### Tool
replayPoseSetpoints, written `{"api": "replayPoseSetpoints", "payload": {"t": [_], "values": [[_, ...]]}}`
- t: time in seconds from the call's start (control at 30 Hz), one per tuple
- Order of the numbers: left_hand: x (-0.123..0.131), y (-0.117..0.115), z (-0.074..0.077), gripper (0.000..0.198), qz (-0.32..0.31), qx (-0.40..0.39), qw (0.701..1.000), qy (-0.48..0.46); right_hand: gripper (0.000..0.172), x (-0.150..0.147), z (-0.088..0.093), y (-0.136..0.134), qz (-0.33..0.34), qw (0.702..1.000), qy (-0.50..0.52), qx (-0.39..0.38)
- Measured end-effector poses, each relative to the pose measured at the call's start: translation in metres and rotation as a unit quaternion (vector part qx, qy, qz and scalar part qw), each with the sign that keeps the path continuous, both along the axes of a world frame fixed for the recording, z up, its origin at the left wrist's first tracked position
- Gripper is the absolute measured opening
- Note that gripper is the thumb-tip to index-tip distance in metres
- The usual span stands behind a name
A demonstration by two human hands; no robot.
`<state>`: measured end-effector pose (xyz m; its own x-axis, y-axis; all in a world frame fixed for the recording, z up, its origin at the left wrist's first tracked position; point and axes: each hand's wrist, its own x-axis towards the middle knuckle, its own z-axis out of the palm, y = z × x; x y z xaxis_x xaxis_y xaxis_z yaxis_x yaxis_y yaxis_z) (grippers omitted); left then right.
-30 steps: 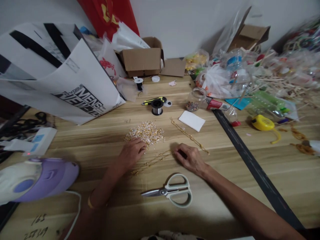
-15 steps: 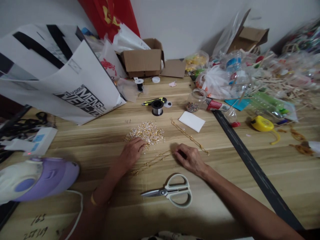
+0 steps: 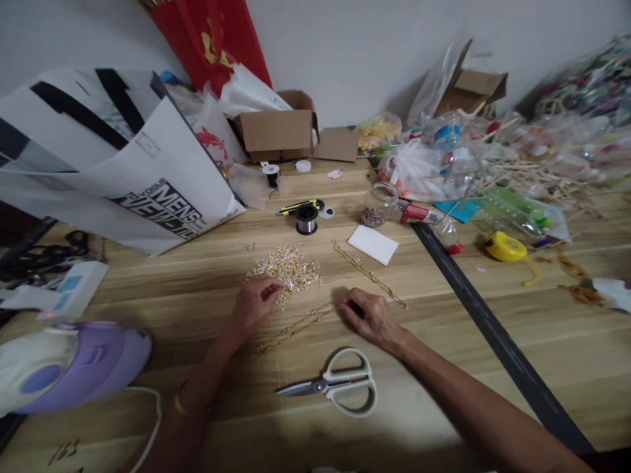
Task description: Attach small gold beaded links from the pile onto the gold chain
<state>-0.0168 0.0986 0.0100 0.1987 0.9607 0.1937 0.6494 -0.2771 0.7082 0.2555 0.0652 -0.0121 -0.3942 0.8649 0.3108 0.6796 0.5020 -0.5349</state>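
One gold-coloured chain (image 3: 294,329), in the head view, lies above the scissors (image 3: 322,386), its end at the right hand's (image 3: 373,316) curled fingers. The left hand (image 3: 255,305), narrowly pinched, meets the clear-and-gold trinket pile (image 3: 292,268). Whether either grips anything, I cannot tell.

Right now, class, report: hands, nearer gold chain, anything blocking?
Left hand at glittery pile. Right hand at end of nearer gold chain, grip unclear. Scissors apart from both; nothing visibly blocking.
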Motion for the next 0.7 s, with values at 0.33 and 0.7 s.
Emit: {"api": "replayPoseSetpoints", "payload": {"t": [0.33,0.7], "values": [[0.0009,0.001,-0.0005,0.015,0.054,-0.114,0.975,-0.182,0.014,0.0002,0.0024,-0.0003,0.009,1.0,0.012,-0.014],[-0.0007,0.0039,-0.003,0.021,0.083,-0.122,0.963,-0.227,0.013,0.0011,-0.0006,0.0007,0.011,1.0,0.016,-0.012]]}}
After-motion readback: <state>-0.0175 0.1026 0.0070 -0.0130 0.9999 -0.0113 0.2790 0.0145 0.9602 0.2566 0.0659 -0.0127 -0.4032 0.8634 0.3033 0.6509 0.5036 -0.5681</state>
